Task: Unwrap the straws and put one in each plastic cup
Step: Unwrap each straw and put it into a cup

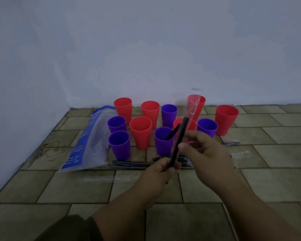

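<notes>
Several red and purple plastic cups stand on the tiled floor near the wall. A purple cup point(163, 141) in the front row has a black straw point(172, 133) leaning in it. My left hand point(161, 171) grips the lower end of another black straw point(178, 140), held upright. My right hand point(203, 152) pinches that straw's clear wrapper point(193, 106), which sticks up past the straw's top. Several wrapped black straws point(134, 164) lie on the floor in front of the cups.
A clear and blue plastic bag point(90, 141) lies left of the cups. Loose wrappers point(233, 143) lie on the tiles to the right. A pale wall point(146, 49) closes the space behind and on the left.
</notes>
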